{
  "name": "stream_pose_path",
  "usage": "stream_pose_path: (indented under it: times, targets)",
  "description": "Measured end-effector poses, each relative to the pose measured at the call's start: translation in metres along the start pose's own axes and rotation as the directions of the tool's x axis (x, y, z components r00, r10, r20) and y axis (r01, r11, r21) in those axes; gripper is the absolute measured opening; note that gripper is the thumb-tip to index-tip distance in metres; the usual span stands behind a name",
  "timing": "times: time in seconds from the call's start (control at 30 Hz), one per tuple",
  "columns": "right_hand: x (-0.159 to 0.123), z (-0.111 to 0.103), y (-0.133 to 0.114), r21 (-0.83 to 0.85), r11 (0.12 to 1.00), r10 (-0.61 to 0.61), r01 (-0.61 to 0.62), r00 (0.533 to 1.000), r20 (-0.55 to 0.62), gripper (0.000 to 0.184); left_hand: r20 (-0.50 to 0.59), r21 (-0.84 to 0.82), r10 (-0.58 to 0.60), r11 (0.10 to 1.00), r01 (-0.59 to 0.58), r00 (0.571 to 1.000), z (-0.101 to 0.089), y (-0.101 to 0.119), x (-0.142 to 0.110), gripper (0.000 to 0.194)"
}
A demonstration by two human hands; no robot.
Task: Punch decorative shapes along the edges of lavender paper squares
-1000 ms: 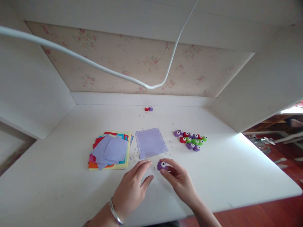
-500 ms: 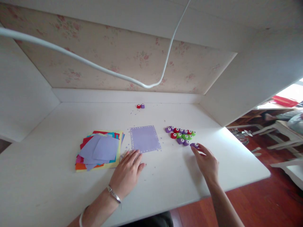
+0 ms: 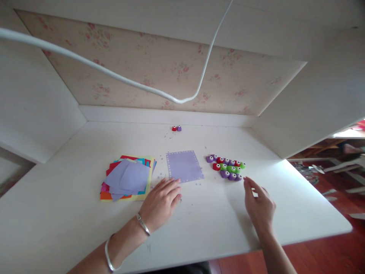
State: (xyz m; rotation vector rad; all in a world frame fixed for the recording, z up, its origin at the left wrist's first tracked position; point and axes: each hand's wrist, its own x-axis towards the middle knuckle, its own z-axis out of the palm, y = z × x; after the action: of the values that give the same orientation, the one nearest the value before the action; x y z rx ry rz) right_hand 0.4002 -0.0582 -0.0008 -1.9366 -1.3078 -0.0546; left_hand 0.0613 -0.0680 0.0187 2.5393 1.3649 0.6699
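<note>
Holds right hand narrowly pinched, just right of the white-buttoned purple plastic punch (front row's end); rests left hand, fingers loosely open, at square lilac paper's near edge.

Flat purple paper square, edges hole-lined, left of clustered purple, red and green punches

I count: 14 grouped paper punches | 2 rear punches | 1 perforated purple sheet | 1 coloured-paper stack, sheets overlapping | 2 bracelets on me | 1 white cable
</note>
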Motion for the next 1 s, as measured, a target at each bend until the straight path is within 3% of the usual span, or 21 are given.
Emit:
stream_pose_path:
  times: [0.07,0.13,0.23,0.33,0.47,0.6,0.83,1.0]
  targets:
    - [-0.010,0.002,-0.010,0.069,0.986,-0.148,0.149,0.989,-0.019,0.037,-0.032,-0.037,-0.042,0.998,0.041,0.999,-0.013,-0.013,0.010,0.028]
    - [-0.018,0.006,-0.026,0.177,0.947,-0.278,0.266,0.959,0.046,0.029,-0.028,-0.066,-0.111,0.992,0.109,0.993,-0.026,-0.033,0.026,0.029]
    - [-0.023,0.020,-0.056,0.336,0.853,-0.474,0.400,0.863,0.177,0.021,-0.023,-0.047,-0.262,0.964,0.261,0.965,-0.042,-0.074,0.062,0.029]
    - [-0.019,0.041,-0.087,0.428,0.773,-0.597,0.468,0.764,0.244,0.022,-0.033,0.000,-0.317,0.949,0.317,0.948,-0.048,-0.110,0.101,0.028]
    - [-0.014,0.072,-0.113,0.489,0.738,-0.624,0.464,0.746,0.233,0.022,-0.010,0.077,-0.309,0.948,0.309,0.951,-0.043,-0.137,0.142,0.028]
    - [-0.020,0.088,-0.115,0.485,0.739,-0.623,0.467,0.749,0.228,0.024,0.023,0.130,-0.289,0.950,0.284,0.957,-0.027,-0.149,0.176,0.031]
    - [-0.026,0.081,-0.114,0.435,0.690,-0.717,0.579,0.628,0.302,0.028,0.006,0.157,-0.253,0.956,0.249,0.968,0.003,-0.167,0.232,0.036]
    - [-0.023,0.081,-0.119,0.394,0.683,-0.730,0.614,0.570,0.377,0.038,0.036,0.153,-0.253,0.957,0.245,0.967,0.016,-0.173,0.248,0.034]
